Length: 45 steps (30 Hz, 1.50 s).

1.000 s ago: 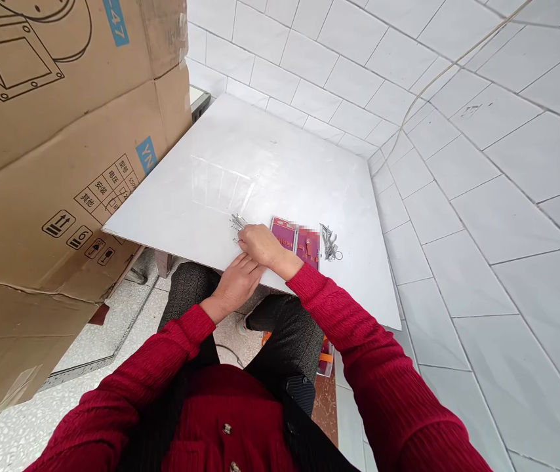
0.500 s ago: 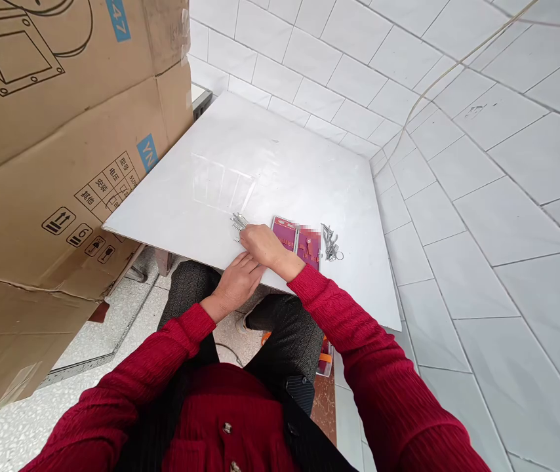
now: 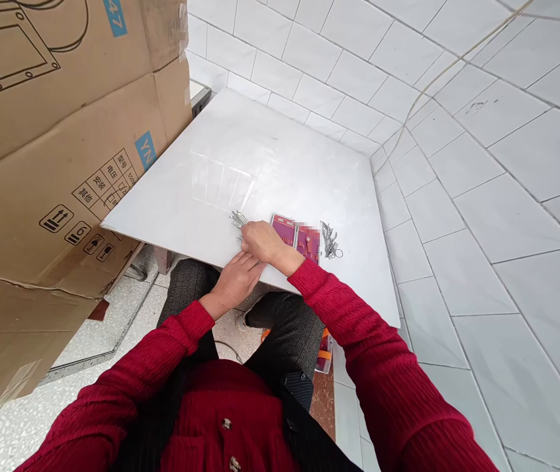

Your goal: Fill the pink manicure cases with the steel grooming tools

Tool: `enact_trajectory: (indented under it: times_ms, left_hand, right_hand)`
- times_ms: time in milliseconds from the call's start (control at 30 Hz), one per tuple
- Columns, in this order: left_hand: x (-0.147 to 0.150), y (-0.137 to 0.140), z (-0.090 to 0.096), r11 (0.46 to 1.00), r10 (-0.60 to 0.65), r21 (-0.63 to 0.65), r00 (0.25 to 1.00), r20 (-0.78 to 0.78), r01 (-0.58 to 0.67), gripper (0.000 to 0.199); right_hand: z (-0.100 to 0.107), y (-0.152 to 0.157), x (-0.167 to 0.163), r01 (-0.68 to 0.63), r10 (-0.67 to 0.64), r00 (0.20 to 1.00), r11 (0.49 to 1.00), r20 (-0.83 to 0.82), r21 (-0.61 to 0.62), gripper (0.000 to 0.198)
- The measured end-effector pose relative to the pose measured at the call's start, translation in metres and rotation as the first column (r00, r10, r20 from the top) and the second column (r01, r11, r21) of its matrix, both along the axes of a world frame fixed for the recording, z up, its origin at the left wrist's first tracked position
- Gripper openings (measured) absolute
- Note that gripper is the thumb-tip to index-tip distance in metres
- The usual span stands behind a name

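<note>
At the near edge of the white table my right hand (image 3: 264, 241) is closed, its fingertips hidden beneath it. My left hand (image 3: 235, 280) lies against it from below, fingers together and curled, their tips partly covered. Whatever the two hands hold is out of sight. Several thin metal tools (image 3: 236, 219) lie in a bunch just beyond my right hand. Right beside that hand is an open case with a purple-red lining (image 3: 284, 228), partly covered by my wrist. Farther right lies a second pile of small metal tools (image 3: 329, 241), one with a ring-shaped end.
The white tabletop (image 3: 300, 170) reaches back to a tiled wall (image 3: 359, 72). A large cardboard box (image 3: 113, 118) stands close on the left. A cable (image 3: 418, 101) runs down the wall at the right. Below the table is an orange and red package (image 3: 325, 354).
The view has shifted very slightly. Both hands stay together in nearly the same place, and the tools and case lie as before.
</note>
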<state>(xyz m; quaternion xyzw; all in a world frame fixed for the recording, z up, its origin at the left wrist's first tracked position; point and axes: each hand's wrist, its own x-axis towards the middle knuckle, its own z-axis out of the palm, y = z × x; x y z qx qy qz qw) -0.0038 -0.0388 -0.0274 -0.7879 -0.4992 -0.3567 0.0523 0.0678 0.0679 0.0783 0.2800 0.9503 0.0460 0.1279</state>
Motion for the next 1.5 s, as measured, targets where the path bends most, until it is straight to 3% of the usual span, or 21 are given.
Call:
enact_trajectory:
  times_ms: [300, 433, 600, 733, 1133, 1500]
  left_hand:
    - [0.001, 0.001, 0.002, 1.000, 0.004, -0.022, 1.000, -0.009, -0.004, 0.026]
    - [-0.001, 0.002, 0.004, 0.999, -0.008, -0.035, 1.000, 0.001, 0.008, 0.027]
    - [-0.002, 0.006, 0.010, 0.998, -0.014, -0.057, 0.999, 0.042, 0.017, 0.032]
    - [0.000, 0.014, 0.011, 0.997, -0.020, -0.076, 0.998, 0.067, 0.025, 0.033]
    - [0.002, 0.017, 0.010, 0.996, -0.026, -0.087, 0.998, 0.060, 0.032, 0.033]
    - [0.004, 0.016, 0.010, 0.998, 0.014, -0.068, 0.999, 0.030, -0.012, 0.035]
  right_hand:
    - [0.004, 0.013, 0.019, 0.135, -0.144, 0.982, 0.988, -0.126, -0.078, 0.027]
    - [0.009, 0.020, 0.047, 0.158, -0.160, 0.975, 0.987, -0.153, -0.023, 0.024]
    - [0.013, 0.013, 0.098, 0.157, -0.157, 0.988, 0.987, -0.004, 0.044, 0.020]
    - [0.009, -0.001, 0.120, 0.131, -0.135, 0.983, 0.991, 0.127, 0.038, 0.019]
    - [-0.005, -0.007, 0.108, -0.030, 0.016, 0.985, 0.997, 0.171, 0.078, 0.020]
    - [-0.018, 0.002, 0.109, -0.062, 0.062, 0.998, 0.998, -0.020, 0.019, 0.024]
